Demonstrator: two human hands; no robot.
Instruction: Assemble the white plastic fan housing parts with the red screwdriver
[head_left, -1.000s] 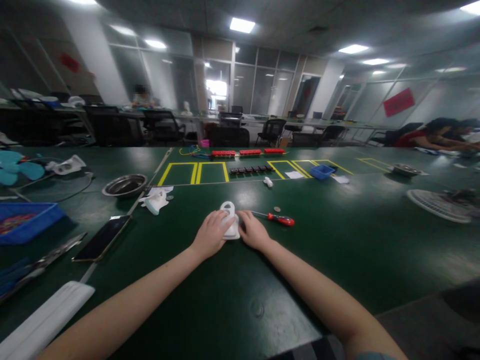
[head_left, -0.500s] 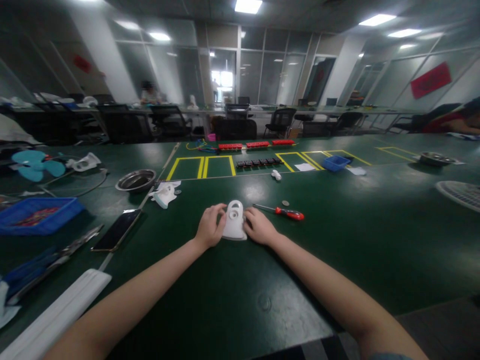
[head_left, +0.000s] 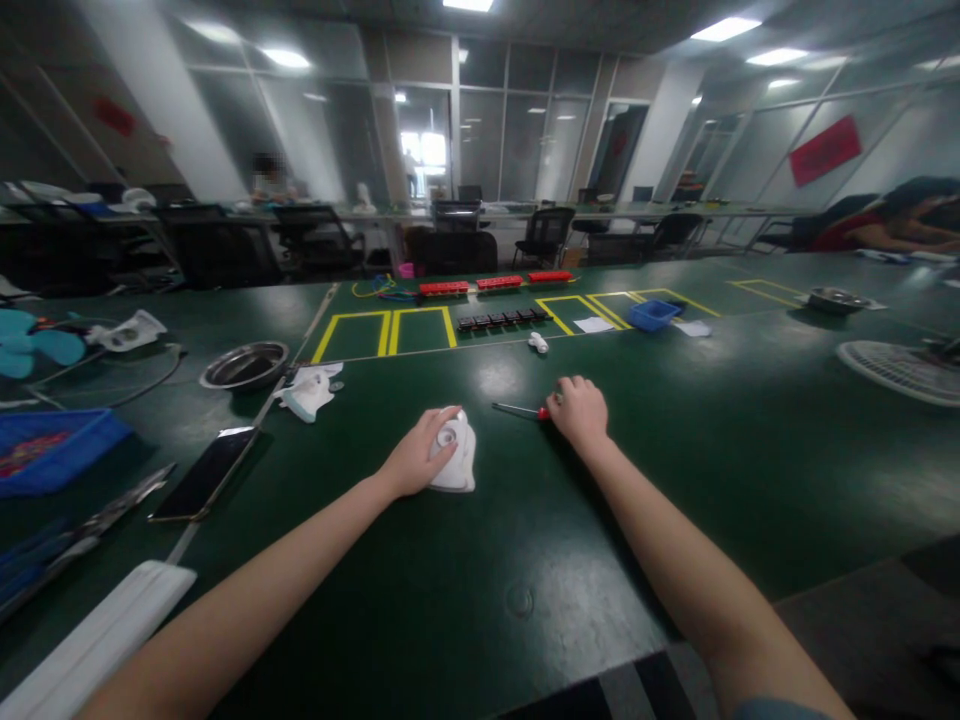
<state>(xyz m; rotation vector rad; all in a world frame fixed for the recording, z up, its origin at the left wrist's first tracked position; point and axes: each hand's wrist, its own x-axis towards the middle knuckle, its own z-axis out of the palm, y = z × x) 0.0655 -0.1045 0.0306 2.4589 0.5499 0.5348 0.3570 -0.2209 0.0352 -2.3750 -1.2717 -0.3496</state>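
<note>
left hand (head_left: 420, 452) clasps white part (head_left: 460, 468); right hand (head_left: 579, 412) curls over screwdriver (head_left: 544, 413).

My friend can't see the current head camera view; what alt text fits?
A person's left hand holds a white part on a green table, while the right hand partly covers a red-handled screwdriver. A phone lies to the left.

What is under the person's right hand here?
Under the right hand lies a screwdriver: its metal shaft and the red front of its handle show. The rest of the handle is covered.
</note>
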